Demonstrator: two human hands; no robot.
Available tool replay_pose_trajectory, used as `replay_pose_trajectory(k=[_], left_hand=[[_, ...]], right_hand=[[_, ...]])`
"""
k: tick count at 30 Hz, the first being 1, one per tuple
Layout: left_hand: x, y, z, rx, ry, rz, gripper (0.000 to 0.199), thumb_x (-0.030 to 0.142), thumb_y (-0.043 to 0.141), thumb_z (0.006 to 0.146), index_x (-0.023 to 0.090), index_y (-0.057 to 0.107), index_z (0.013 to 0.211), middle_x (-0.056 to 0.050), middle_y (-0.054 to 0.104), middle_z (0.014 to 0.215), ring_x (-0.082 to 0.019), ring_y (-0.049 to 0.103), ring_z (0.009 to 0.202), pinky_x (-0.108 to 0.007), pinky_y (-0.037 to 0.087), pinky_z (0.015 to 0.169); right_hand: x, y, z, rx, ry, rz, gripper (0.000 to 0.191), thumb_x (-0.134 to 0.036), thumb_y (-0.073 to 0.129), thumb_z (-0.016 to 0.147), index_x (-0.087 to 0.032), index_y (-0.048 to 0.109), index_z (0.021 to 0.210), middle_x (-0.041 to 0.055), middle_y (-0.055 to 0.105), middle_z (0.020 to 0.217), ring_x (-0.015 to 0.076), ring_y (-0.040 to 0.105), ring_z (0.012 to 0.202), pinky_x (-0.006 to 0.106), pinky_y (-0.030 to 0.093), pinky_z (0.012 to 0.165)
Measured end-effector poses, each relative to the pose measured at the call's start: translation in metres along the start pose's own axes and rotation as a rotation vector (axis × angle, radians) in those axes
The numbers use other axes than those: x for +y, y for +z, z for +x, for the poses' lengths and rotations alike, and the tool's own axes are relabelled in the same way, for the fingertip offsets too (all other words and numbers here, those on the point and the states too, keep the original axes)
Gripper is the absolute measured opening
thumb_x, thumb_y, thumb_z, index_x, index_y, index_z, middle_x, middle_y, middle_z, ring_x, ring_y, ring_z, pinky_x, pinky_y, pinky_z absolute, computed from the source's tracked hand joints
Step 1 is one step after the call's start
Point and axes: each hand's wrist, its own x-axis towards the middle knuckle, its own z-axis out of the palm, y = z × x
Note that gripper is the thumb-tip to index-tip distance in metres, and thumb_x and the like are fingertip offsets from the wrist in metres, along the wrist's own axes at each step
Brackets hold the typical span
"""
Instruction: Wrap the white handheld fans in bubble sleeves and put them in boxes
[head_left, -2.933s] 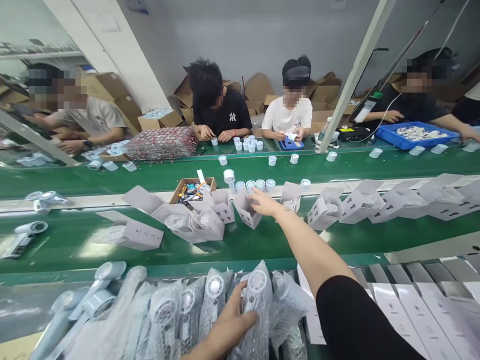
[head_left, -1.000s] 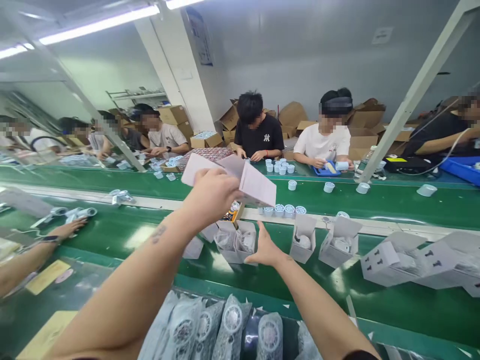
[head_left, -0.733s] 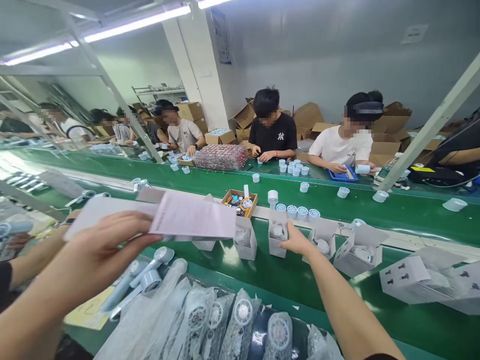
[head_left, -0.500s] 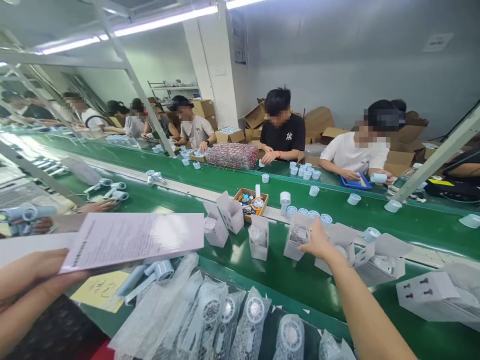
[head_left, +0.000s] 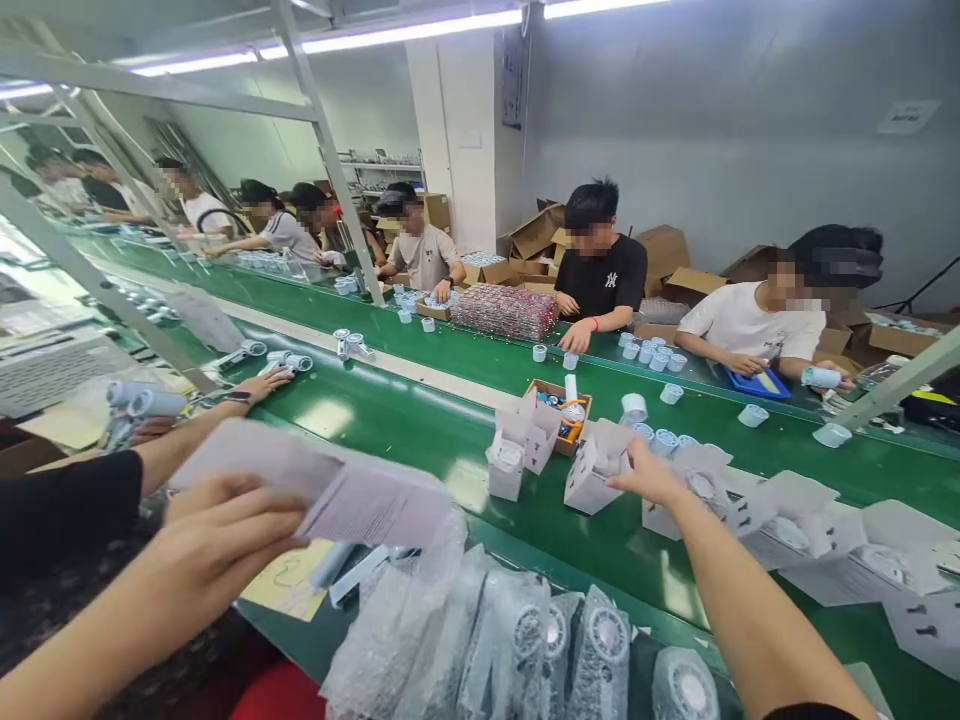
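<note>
My left hand (head_left: 232, 540) is closed on a stack of printed leaflets (head_left: 382, 505), held up at the left over the near edge of the belt. On the right, my right hand (head_left: 645, 470) grips the side of an open white box (head_left: 592, 480) on the green belt, thumb and fingers at its right wall. Something wrapped in clear plastic sits inside that box. Just left of it stand two more open white boxes (head_left: 506, 470). Bubble-wrapped light-blue fans (head_left: 604, 650) lie in a row below, near me.
More open boxes (head_left: 787, 530) line the belt to the right. Behind the held box sit a tray of small parts (head_left: 581, 440) and blue round parts (head_left: 664, 442). A neighbour's hand (head_left: 266, 383) reaches for fans at left. Several people work across the belt.
The view has shifted left. My right hand has hold of the box, now closer to the pair on its left. The leaflets in my left hand have tilted and moved nearer the wrapped fans.
</note>
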Motion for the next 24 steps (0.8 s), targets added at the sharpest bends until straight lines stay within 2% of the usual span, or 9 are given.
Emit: replay_pose_trajectory(k=[2,4,7,9,12,15,18,21,24], left_hand=[[-0.025,0.031,0.025,-0.005,0.062,0.064,0.029,0.023,0.044,0.092,0.029,0.070,0.081,0.003,0.070,0.090,-0.020,0.053,0.081,-0.035,0.040,0.075],[-0.051,0.067,0.055,-0.065,0.168,0.142,0.024,0.013,0.050,0.088,0.024,0.069,0.078,-0.001,0.068,0.085,-0.020,0.050,0.078,-0.035,0.037,0.070],[-0.086,0.120,0.096,-0.193,0.334,0.172,0.019,0.004,0.059,0.079,0.019,0.067,0.072,-0.005,0.064,0.080,-0.020,0.049,0.078,-0.035,0.036,0.067],[-0.104,0.151,0.116,-0.256,0.398,0.153,0.014,0.005,0.065,0.077,0.017,0.067,0.071,-0.006,0.063,0.083,-0.021,0.050,0.083,-0.035,0.036,0.069],[-0.121,0.184,0.135,-0.332,0.451,0.106,0.011,0.006,0.068,0.075,0.017,0.068,0.072,-0.008,0.063,0.085,-0.022,0.050,0.090,-0.034,0.037,0.073],[-0.131,0.202,0.147,-0.392,0.479,0.061,0.014,0.006,0.065,0.077,0.018,0.069,0.072,-0.009,0.064,0.090,-0.023,0.050,0.097,-0.034,0.039,0.081],[-0.142,0.211,0.151,-0.423,0.444,0.014,0.018,0.004,0.062,0.077,0.019,0.069,0.070,-0.010,0.065,0.091,-0.023,0.051,0.101,-0.033,0.038,0.088],[-0.153,0.214,0.147,-0.441,0.397,0.010,0.015,0.008,0.064,0.076,0.019,0.070,0.068,-0.010,0.065,0.090,-0.024,0.051,0.101,-0.033,0.037,0.093],[-0.161,0.214,0.139,-0.460,0.326,0.047,0.007,0.021,0.070,0.075,0.017,0.072,0.069,-0.012,0.065,0.091,-0.027,0.050,0.102,-0.037,0.037,0.094]], right_hand=[[-0.007,-0.004,0.001,0.034,0.032,-0.032,0.106,-0.024,0.074,0.059,-0.017,0.015,0.146,0.0191,0.043,0.143,0.0330,0.041,0.135,0.050,0.036,0.109],[-0.025,-0.003,0.002,0.161,0.058,-0.117,0.110,-0.022,0.073,0.060,-0.014,0.007,0.148,0.0235,0.031,0.149,0.0370,0.030,0.140,0.056,0.028,0.112],[-0.070,0.019,0.011,0.297,-0.037,-0.438,0.081,-0.021,0.061,0.076,-0.009,0.021,0.146,0.0248,0.026,0.152,0.0340,0.021,0.144,0.052,0.017,0.117],[-0.099,0.046,0.026,0.154,-0.104,-0.635,0.057,-0.017,0.057,0.081,-0.012,0.041,0.136,0.0197,0.042,0.145,0.0286,0.035,0.138,0.043,0.026,0.115],[-0.125,0.086,0.052,-0.041,-0.042,-0.732,0.035,-0.011,0.061,0.076,-0.015,0.062,0.111,0.0160,0.065,0.118,0.0281,0.056,0.117,0.037,0.043,0.099],[-0.133,0.094,0.066,0.005,0.092,-0.794,0.016,-0.012,0.054,0.081,-0.016,0.066,0.090,0.0159,0.071,0.095,0.0294,0.065,0.096,0.038,0.048,0.081],[-0.156,0.064,0.060,0.086,0.188,-0.842,0.014,-0.020,0.051,0.084,-0.019,0.064,0.085,0.0150,0.070,0.088,0.0304,0.066,0.085,0.038,0.046,0.069],[-0.210,0.029,0.051,0.300,0.184,-0.776,0.015,-0.032,0.056,0.081,-0.021,0.060,0.092,0.0107,0.069,0.087,0.0299,0.065,0.082,0.037,0.045,0.066],[-0.273,0.031,0.057,0.564,0.041,-0.623,0.036,-0.031,0.059,0.077,-0.019,0.052,0.110,0.0078,0.068,0.085,0.0289,0.064,0.082,0.037,0.046,0.070]])
